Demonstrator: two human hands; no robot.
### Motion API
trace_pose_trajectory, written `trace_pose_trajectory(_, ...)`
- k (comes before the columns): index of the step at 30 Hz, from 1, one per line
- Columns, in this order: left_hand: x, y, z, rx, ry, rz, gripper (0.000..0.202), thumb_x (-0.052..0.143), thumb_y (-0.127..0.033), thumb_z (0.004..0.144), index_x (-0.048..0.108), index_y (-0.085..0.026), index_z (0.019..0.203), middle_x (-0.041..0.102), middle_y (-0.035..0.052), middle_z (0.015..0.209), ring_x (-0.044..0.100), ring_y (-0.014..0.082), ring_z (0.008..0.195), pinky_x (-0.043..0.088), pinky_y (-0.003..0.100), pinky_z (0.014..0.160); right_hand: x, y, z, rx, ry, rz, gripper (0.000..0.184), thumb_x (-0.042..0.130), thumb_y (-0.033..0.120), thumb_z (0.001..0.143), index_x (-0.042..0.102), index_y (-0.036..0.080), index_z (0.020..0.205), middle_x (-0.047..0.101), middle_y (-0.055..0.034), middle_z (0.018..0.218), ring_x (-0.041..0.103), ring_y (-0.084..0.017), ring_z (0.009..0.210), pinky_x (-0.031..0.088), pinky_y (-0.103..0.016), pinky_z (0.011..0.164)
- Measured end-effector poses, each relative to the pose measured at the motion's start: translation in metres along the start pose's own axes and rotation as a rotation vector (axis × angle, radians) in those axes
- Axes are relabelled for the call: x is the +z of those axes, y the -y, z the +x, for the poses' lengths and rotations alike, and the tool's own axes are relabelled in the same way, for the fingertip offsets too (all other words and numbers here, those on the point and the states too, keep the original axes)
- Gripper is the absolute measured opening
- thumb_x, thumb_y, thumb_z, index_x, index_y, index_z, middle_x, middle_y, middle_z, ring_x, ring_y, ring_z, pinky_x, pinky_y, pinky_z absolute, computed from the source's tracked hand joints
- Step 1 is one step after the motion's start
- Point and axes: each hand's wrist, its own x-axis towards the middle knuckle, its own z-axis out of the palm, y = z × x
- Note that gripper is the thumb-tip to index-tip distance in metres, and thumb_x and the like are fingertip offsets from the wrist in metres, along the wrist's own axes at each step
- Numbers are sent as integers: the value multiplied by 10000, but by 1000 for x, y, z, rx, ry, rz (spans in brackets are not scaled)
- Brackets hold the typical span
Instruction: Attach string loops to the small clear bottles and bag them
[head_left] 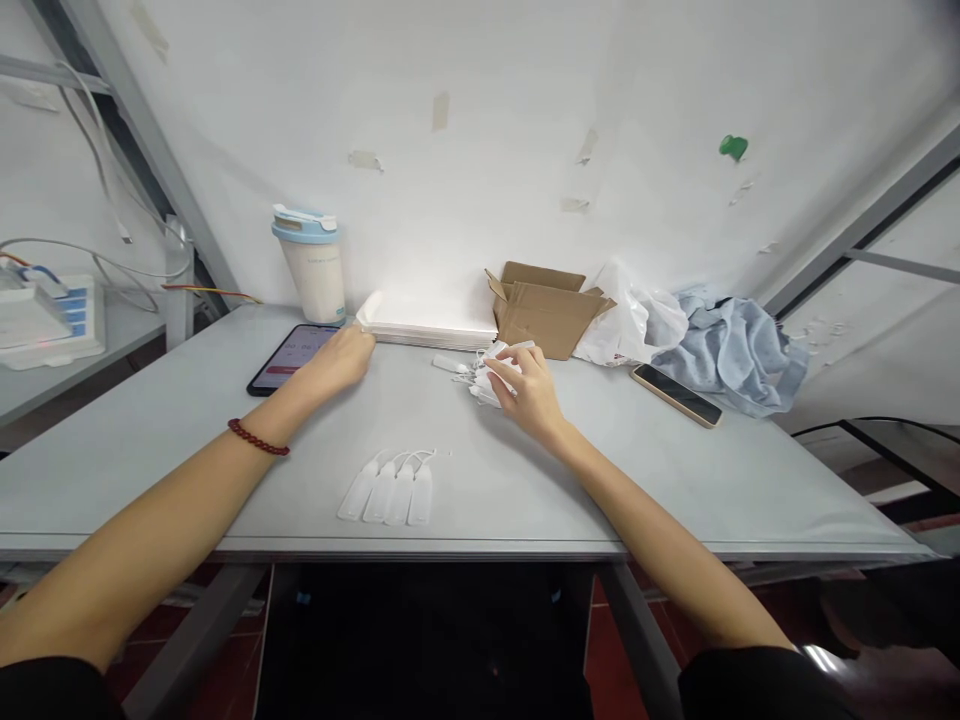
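while the left hand (341,358) lies low on the table (675,480) with its fingertips at the near left corner of the flat white stack (427,325), i cannot tell from here whether it grips that corner or only touches it. the right hand (525,390) is curled over the loose pile of tags (480,380), fingers bent and pinching one tag up off the heap. this pile sits mid-table, just in front of the stack's right end. a row of four tags (390,490) lies side by side near the front edge, strings at the far ends, well apart from both hands. open room for moving: the smooth grey tabletop between the forearms and along the front right. on the left, a dark phone (289,362) lies just beside the left hand, with a blue-lidded tumbler (313,262) behind it at the wall. the rear right is crowded with an open cardboard box (544,305), a crumpled plastic bag (630,320), a rumpled pale blue cloth (739,350) and a second phone (676,394). the tags are flat, slim, white, with rounded ends.
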Motion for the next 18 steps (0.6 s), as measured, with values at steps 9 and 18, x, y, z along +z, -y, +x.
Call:
trace_pose_trajectory(9, -5, -4, -6, -9, -3, 22, 274, 381, 28, 752, 593, -14, 920, 612, 212, 1020, 580, 239, 863, 433, 268, 685, -31, 61, -9, 37, 545, 742, 225, 535, 280, 885, 634, 156, 1044, 642, -3, 713, 543, -99, 631, 431, -224, 614)
trace_pose_trajectory(18, 2, -1, 1, -27, -8, -78, 233, 452, -12, 686, 639, -96, 795, 659, 169, 869, 606, 260, 831, 451, 299, 698, -35, 79, -14, -171, 859, 861, 262, 563, 286, 877, 663, 113, 1046, 528, 37, 614, 439, -65, 532, 394, -194, 594)
